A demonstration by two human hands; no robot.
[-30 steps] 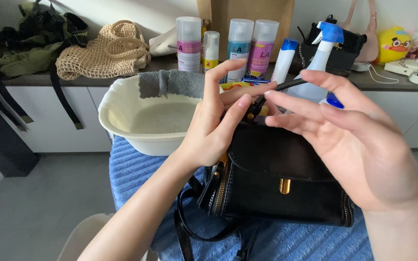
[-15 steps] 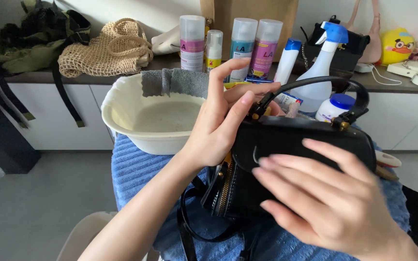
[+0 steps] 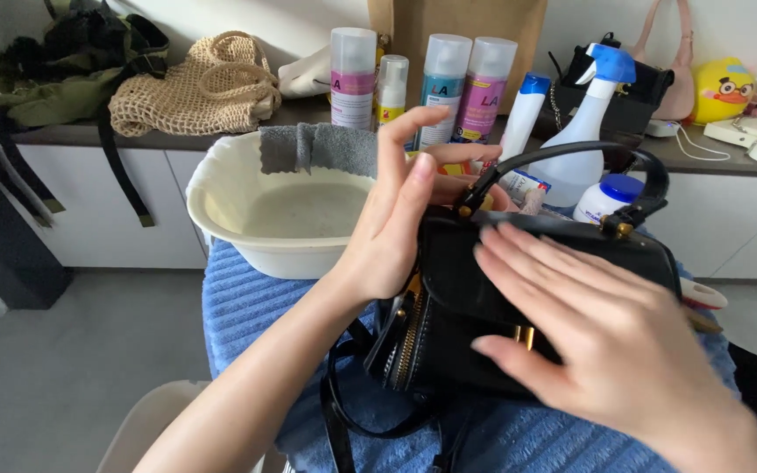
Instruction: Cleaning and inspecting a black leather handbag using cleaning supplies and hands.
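A black handbag (image 3: 453,280) with gold zip and clasp stands upright on a blue ribbed towel (image 3: 247,307). Its curved handle (image 3: 571,151) arches above the top. My left hand (image 3: 392,232) grips the bag's upper left corner beside the handle's gold ring, index and middle fingers pointing up. My right hand (image 3: 611,355) lies flat on the front flap with fingers spread, covering most of the clasp. The bag's black strap (image 3: 335,412) loops down over the towel at the front.
A cream basin (image 3: 221,197) with cloudy water and a grey cloth (image 3: 321,149) on its rim stands behind the bag. Several spray cans (image 3: 352,74), a white trigger bottle (image 3: 584,131) and a blue-lidded jar (image 3: 606,197) stand beyond. A net bag (image 3: 194,92) lies on the counter.
My right hand came down from above the bag onto its front flap. The bag's handle now stands up in view. My left hand stayed at the bag's upper left corner.
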